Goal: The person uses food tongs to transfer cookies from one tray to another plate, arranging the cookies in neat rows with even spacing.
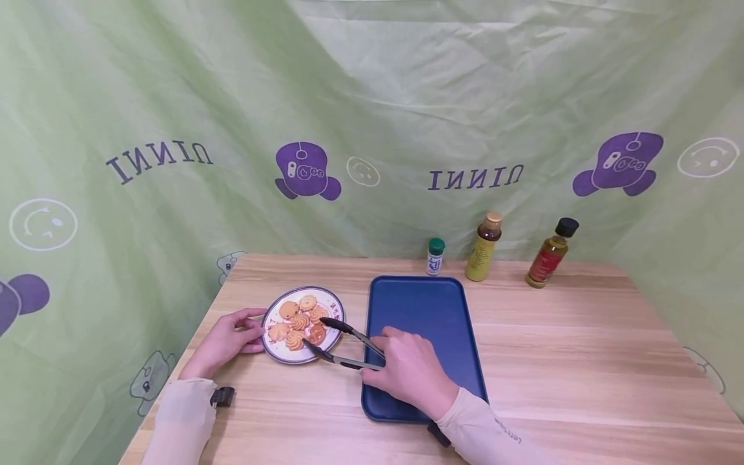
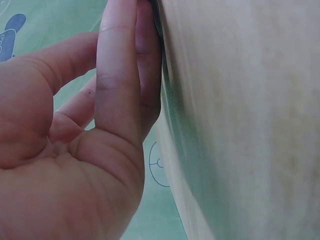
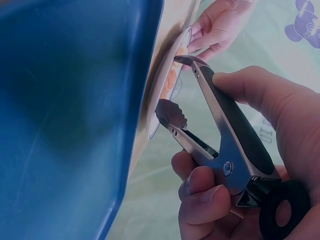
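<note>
An oval plate (image 1: 283, 357) with a dark rim line bears several cookies (image 1: 300, 321) at the left of the table. Against its left rim rest the fingers of my left hand (image 1: 228, 337); close up in the left wrist view, that hand (image 2: 95, 115) has its fingers extended, fingertips cut off by the frame. My right hand (image 1: 409, 368) grips metal tongs (image 1: 349, 363) with dark tips, above a blue tray (image 1: 418, 310). In the right wrist view the tongs (image 3: 232, 150) are spread apart, tips over the plate (image 3: 162, 75); whether they touch a cookie I cannot tell.
Behind the tray stand a small green-capped shaker (image 1: 435, 257), a yellow-labelled bottle (image 1: 484, 248) and a black-capped bottle with a red label (image 1: 549, 255). A green printed cloth (image 1: 372, 97) hangs around the wooden table (image 1: 581, 361).
</note>
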A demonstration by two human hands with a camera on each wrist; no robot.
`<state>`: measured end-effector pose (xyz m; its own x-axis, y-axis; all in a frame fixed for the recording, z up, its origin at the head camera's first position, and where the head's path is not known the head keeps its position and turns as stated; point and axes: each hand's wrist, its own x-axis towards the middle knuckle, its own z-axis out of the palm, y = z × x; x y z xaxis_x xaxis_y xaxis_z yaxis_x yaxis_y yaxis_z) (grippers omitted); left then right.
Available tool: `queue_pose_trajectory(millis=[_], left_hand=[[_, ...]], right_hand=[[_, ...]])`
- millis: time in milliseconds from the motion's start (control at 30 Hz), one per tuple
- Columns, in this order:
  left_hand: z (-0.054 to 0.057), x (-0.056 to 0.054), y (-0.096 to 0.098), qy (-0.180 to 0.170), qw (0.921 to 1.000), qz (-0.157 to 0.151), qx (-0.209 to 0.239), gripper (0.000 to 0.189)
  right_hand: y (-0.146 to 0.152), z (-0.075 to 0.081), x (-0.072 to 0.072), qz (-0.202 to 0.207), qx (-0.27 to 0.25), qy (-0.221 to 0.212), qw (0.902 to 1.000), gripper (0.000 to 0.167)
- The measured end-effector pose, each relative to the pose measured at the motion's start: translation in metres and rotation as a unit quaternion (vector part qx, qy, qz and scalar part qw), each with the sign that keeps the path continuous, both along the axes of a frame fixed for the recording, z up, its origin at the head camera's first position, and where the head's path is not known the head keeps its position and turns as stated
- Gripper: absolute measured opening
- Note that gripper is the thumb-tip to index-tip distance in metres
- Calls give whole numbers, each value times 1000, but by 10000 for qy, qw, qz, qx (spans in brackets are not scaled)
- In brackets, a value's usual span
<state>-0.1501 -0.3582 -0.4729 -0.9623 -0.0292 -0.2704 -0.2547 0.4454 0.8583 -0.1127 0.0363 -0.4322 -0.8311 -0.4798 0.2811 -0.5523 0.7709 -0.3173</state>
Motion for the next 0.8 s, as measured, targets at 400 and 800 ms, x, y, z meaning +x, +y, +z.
queue_pose_trajectory(millis=[400,800], left_hand=[[-1,-1,-2,-49,9999,35,-95,57],[-2,-2,-2,-11,9999,6,-129,57]], right_hand=[[20,-5,4,-431,-439,-193,9979,46],[65,-12,0,-1256,-707,-247,9892,52]])
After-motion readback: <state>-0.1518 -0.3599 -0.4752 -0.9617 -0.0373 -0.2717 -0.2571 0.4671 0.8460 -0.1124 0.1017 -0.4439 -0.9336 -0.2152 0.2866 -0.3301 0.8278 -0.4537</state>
